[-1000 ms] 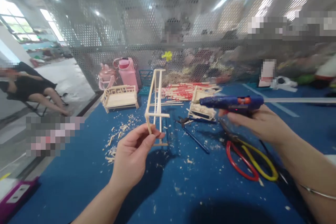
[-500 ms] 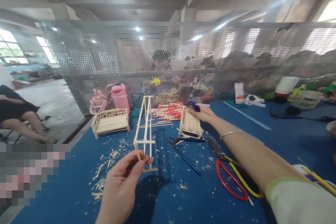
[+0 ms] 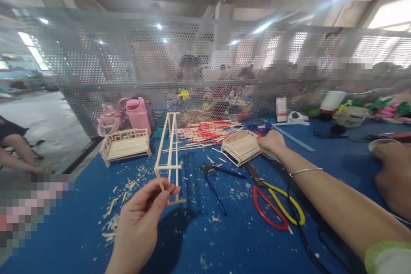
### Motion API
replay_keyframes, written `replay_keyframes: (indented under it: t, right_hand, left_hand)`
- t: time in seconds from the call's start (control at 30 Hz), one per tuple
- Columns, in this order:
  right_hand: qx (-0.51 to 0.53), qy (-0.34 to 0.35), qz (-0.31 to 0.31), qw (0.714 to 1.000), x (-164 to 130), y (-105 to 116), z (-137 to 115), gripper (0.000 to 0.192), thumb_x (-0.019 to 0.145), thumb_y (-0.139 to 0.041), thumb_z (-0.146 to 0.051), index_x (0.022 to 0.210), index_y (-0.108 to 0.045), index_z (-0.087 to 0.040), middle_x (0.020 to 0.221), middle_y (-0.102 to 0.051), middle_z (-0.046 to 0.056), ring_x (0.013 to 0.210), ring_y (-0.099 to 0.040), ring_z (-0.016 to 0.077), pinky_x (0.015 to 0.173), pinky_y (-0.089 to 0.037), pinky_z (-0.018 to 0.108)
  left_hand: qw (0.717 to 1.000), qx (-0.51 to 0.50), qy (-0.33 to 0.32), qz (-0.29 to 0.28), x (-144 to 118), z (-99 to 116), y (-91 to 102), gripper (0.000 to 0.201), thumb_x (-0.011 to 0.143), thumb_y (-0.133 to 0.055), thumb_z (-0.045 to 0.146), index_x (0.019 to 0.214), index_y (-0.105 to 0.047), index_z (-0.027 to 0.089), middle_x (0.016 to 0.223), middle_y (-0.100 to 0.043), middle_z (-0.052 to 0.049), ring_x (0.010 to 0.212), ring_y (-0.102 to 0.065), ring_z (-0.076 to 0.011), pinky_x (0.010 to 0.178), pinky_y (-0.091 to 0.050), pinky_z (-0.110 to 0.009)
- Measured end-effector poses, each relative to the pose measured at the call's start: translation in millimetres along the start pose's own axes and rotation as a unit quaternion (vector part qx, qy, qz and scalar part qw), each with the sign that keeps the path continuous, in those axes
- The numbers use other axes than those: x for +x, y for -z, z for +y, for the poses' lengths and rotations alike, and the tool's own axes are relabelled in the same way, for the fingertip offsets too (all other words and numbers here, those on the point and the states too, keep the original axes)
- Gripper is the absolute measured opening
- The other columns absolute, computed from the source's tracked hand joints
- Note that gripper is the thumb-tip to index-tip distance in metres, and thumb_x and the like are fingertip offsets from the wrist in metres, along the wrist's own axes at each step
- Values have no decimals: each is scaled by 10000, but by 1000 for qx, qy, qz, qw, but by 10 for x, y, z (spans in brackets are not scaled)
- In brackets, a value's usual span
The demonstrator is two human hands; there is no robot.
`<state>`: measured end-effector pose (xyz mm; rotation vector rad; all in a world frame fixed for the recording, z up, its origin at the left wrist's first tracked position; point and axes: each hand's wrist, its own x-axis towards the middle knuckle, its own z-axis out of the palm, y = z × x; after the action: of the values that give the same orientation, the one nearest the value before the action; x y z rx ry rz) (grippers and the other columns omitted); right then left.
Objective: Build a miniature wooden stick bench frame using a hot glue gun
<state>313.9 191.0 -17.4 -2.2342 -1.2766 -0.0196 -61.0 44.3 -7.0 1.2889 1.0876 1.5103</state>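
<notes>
The left hand (image 3: 138, 218) pinches the stick frame (image 3: 168, 167) at its one o'clock, fingers (image 3: 162, 198) narrow; over-squeezing could snap its joints. Whether the right hand (image 3: 272, 141) grips the glue gun (image 3: 265, 127), I cannot tell.

A pink bottle (image 3: 137, 116) stands before a perforated panel (image 3: 144, 60), with a yellow flower-like piece (image 3: 184, 94) to the bottle's right.

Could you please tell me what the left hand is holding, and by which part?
The left hand pinches a wooden frame near its lower end.
</notes>
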Motion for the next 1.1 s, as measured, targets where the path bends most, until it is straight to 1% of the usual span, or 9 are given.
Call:
replay_keyframes:
  t: [0.1, 0.17, 0.27, 0.37, 0.5, 0.63, 0.87, 0.97, 1.1]
  right_hand:
    - [-3, -64, -43, 997, 2, 17, -38, 206, 549, -663, -139, 744, -697, -83, 758, -697, 193, 725, -678, 310, 504, -478, 289]
    - [6, -86, -60, 994, 10, 15, -67, 150, 538, -680, -146, 676, -681, -88, 687, -682, 144, 654, -667, 253, 460, -449, 243]
    - [18, -115, -55, 992, 21, 7, -78, 128, 555, -690, -169, 650, -662, -87, 630, -652, 113, 601, -644, 213, 423, -418, 223]
    - [26, -129, -41, 990, 25, 15, -54, 135, 578, -694, -187, 667, -655, -93, 619, -642, 109, 624, -645, 222, 429, -417, 230]
    - [53, -107, -46, 992, 43, 72, -25, 177, 578, -724, -225, 693, -657, -108, 634, -652, 99, 649, -653, 225, 467, -434, 233]
    - [67, -84, -23, 994, 100, 121, -37, 238, 588, -724, -221, 777, -667, -87, 738, -675, 143, 765, -658, 256, 523, -453, 251]
    - [120, -74, -79, 987, 105, 77, -9, 97, 620, -693, -186, 651, -636, -114, 569, -639, 58, 517, -613, 166, 456, -468, 238]
    - [102, -49, -91, 989, 60, 94, 15, 146, 552, -733, -162, 656, -638, -124, 617, -659, 50, 560, -626, 168, 473, -466, 227]
    - [43, -28, -77, 996, 10, 126, -8, 233, 484, -737, -109, 704, -660, -105, 684, -678, 87, 667, -649, 216, 495, -445, 232]
  left_hand:
    - [1000, 5, -2, 11, 5, 18, -19, 270, 641, -763, 395, 783, -693, 176, 762, -713, -39, 753, -712, -220, 720, -590, -296]
    - [1000, 7, -5, 22, 14, 27, -36, 304, 613, -772, 424, 763, -690, 173, 733, -708, -34, 731, -712, -220, 698, -592, -288]
    - [999, 4, -12, 32, 25, 35, -51, 320, 593, -777, 438, 755, -691, 176, 720, -705, -29, 713, -713, -218, 683, -592, -279]
    - [999, 0, -12, 32, 24, 40, -53, 305, 591, -783, 423, 755, -696, 181, 719, -706, -23, 718, -713, -207, 673, -587, -248]
    - [1000, -3, -4, 28, 19, 20, -43, 288, 595, -785, 413, 758, -700, 190, 711, -706, -12, 716, -712, -190, 671, -581, -224]
    - [1000, -9, -2, 21, 14, -26, -14, 282, 610, -780, 411, 786, -703, 205, 741, -714, -6, 729, -711, -179, 688, -579, -218]
    - [1000, -3, 10, 19, 27, -62, 25, 274, 629, -772, 409, 812, -700, 218, 767, -717, 3, 758, -710, -165, 719, -570, -201]
    - [1000, 1, 7, 25, 37, -45, 4, 295, 608, -778, 429, 784, -699, 205, 737, -713, -5, 738, -711, -174, 703, -576, -212]
    - [999, -2, 7, 39, 37, -7, -32, 338, 563, -795, 445, 768, -698, 194, 725, -712, -13, 722, -712, -194, 695, -585, -244]
